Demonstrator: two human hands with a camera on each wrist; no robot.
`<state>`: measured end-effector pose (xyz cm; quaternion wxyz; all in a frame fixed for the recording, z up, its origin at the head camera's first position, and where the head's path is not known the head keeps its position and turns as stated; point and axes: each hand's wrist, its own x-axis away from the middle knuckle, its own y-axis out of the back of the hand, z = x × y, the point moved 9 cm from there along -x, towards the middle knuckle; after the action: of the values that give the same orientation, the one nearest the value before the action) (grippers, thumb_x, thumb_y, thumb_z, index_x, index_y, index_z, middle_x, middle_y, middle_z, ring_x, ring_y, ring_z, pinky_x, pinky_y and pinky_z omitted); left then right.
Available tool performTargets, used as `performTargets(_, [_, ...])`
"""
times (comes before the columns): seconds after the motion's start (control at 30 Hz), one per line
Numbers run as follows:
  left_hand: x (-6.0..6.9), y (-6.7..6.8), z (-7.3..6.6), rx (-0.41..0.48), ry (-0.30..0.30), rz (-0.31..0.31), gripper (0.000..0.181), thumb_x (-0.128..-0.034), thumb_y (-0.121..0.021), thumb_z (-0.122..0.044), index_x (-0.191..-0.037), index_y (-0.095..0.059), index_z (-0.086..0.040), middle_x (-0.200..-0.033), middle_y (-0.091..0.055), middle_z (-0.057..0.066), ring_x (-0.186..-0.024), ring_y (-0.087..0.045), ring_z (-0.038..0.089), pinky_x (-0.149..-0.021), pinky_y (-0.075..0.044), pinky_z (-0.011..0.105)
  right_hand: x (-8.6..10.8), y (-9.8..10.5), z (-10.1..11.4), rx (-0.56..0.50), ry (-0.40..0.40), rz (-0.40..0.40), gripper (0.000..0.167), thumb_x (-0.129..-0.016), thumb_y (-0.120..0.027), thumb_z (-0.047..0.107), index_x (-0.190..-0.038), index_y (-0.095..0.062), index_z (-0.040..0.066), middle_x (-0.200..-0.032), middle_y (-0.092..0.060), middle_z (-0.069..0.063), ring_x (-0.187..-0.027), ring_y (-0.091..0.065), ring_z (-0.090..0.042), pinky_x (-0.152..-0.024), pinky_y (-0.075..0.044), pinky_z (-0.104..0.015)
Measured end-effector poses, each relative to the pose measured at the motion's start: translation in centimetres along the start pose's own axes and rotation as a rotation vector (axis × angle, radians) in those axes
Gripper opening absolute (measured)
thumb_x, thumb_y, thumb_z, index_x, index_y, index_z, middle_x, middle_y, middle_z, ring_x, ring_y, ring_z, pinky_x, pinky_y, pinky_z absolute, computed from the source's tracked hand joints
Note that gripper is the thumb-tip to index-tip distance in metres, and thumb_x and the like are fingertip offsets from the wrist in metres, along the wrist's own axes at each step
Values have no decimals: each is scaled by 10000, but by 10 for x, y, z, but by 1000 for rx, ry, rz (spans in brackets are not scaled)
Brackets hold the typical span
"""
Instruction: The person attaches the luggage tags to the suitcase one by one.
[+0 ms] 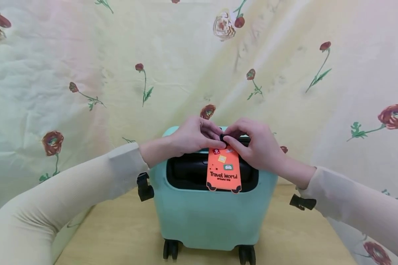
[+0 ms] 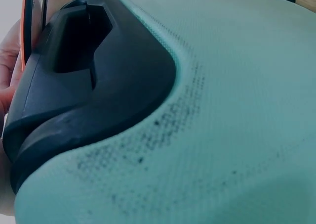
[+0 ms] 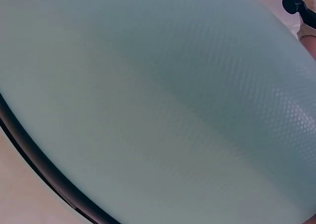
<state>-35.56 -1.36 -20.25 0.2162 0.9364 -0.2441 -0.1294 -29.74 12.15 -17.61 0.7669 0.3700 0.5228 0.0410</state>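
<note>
A mint-green suitcase (image 1: 212,217) stands upright on its wheels, with a black handle (image 1: 189,171) set in a recess. Over that recess hangs an orange luggage tag (image 1: 223,171) printed "Travel World around the". At the tag's top, the left hand (image 1: 194,136) and the right hand (image 1: 257,145) meet at a small black strap (image 1: 223,138). Thumb and fingers of each hand pinch the strap from opposite sides. In the left wrist view the handle (image 2: 133,61) fills the upper left, beside the thin tag edge (image 2: 23,31). The right wrist view shows mainly the suitcase shell (image 3: 158,105).
The suitcase rests on a wooden table (image 1: 119,235), its black wheels (image 1: 247,254) toward the front. Behind it hangs a floral cloth (image 1: 172,48). Black buckles (image 1: 145,187) sit on both sleeves. Dark specks (image 2: 148,140) mark the shell near the handle.
</note>
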Motion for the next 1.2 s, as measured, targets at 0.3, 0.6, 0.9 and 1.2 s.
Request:
performTargets(0.3, [2,-1,5,6,28,4,308,-894,-872,-136,-1182,-785,-74,-1039,-811,96,-984,-756,184,-855,-631,278,4,-3,6,52,43,-5,141,-915,-832,97,-1030,-758,65,-974,-759,-28,-862,-737,-117,-831,-605,-242])
performTargets(0.6, [5,7,6,21,53,-30,253,-979,-784,-175,-1217,-809,-97,-1159,-811,85,-1109,-727,195,-1006,-586,353,2,-6,7,7,11,22,159,-942,-780,25,-1088,-720,40,-1032,-717,-70,-905,-733,-149,-851,-627,-322])
performTargets(0.9, [2,8,3,40,56,-37,247,-966,-797,-152,-1202,-815,-82,-1140,-815,91,-1091,-721,193,-981,-599,329,0,-3,7,15,12,29,135,-960,-773,44,-1089,-741,27,-1024,-719,-91,-913,-729,-186,-857,-625,-399])
performTargets(1.2, [3,8,6,40,76,-50,226,-959,-809,-181,-1168,-830,-98,-1121,-822,85,-1096,-727,177,-1008,-587,344,4,-3,16,75,66,16,130,-955,-767,45,-1067,-715,5,-1005,-700,-129,-915,-731,-221,-843,-633,-405])
